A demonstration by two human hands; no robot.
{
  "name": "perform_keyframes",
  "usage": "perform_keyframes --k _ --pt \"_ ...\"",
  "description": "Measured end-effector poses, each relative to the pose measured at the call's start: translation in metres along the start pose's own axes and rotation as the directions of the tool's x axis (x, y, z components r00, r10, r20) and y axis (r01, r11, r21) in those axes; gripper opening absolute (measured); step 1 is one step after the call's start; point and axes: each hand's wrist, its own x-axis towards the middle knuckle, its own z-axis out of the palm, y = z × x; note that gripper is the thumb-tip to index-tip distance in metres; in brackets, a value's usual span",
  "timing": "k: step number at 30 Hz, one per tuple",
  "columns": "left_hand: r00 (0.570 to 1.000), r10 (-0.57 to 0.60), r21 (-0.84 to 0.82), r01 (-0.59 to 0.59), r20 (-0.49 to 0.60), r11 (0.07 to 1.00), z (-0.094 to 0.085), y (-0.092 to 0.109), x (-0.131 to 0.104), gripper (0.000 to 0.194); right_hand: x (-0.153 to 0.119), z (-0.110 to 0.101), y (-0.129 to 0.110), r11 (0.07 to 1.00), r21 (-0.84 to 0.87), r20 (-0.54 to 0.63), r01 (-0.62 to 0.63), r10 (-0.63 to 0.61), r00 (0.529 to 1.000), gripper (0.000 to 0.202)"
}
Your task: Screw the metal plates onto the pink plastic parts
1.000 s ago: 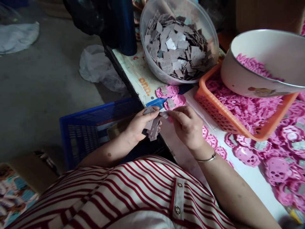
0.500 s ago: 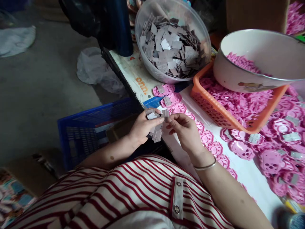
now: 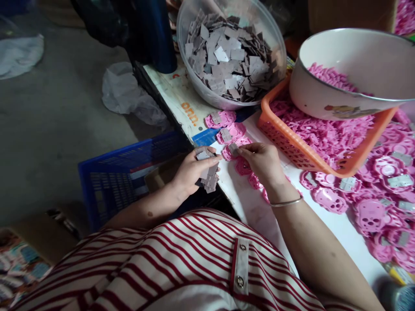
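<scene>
My left hand [image 3: 194, 169] is wrapped round a bunch of thin grey metal plates [image 3: 210, 175], held just off the table's edge. Between the thumb and fingertips of my right hand [image 3: 259, 162] is a single grey plate [image 3: 234, 150]. That plate lies over a pink plastic part [image 3: 227, 154], the third in a row on the table; whether it is seated cannot be made out. Two pink parts farther up the row, the nearer one [image 3: 231, 133] included, each bear a grey plate. Other pink parts [image 3: 243, 166] run under and past my right hand, partly hidden by it.
A clear tub [image 3: 279, 73] of grey plates stands at the back. Beside it, an orange basket [image 3: 285, 151] holds small pink pieces, with a white enamel basin [image 3: 343, 97] resting on top. Pink parts with plates [image 3: 369, 216] are heaped at right. A blue crate [image 3: 106, 168] sits below left.
My right hand has moved from my left hand toward the row, carrying one grey plate onto the third pink part. My left hand stays nearly in place with its bunch.
</scene>
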Motion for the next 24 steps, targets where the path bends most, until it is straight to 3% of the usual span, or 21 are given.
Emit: perform_keyframes --k 5,11,14,17,19,21,24 --pt "1.000 -0.017 -0.021 0.017 -0.004 1.000 0.000 0.001 0.003 0.045 -0.010 -0.001 -0.005 1.000 -0.017 -0.031 0.023 -0.024 0.999 0.024" --pt "0.996 -0.024 -0.030 0.027 0.081 0.999 0.003 0.000 0.004 0.037 -0.039 0.002 -0.012 0.992 0.125 0.188 -0.007 -0.016 0.982 0.047" --pt "0.996 -0.011 0.035 0.008 0.092 0.999 0.004 -0.003 0.003 0.036 -0.047 0.007 -0.010 0.982 0.187 0.182 0.008 -0.043 0.982 0.049" --pt "0.991 0.021 0.092 -0.033 0.135 0.995 0.005 -0.006 0.002 0.040 -0.054 0.010 -0.008 0.977 0.154 0.060 0.145 -0.156 0.986 0.039" --pt "0.981 -0.029 0.151 -0.001 0.191 0.989 0.006 -0.009 0.000 0.044 -0.059 0.009 -0.008 0.953 0.061 0.022 0.296 -0.298 0.954 0.030" --pt "0.958 -0.104 0.240 0.039 0.268 0.970 0.007 -0.013 -0.002 0.041 -0.063 0.007 -0.008 0.905 -0.047 0.091 0.422 -0.417 0.904 0.025" --pt "0.923 -0.160 0.336 0.035 0.351 0.941 0.011 -0.018 -0.008 0.030 -0.065 0.002 -0.007 0.833 -0.143 0.287 0.535 -0.482 0.828 0.025"
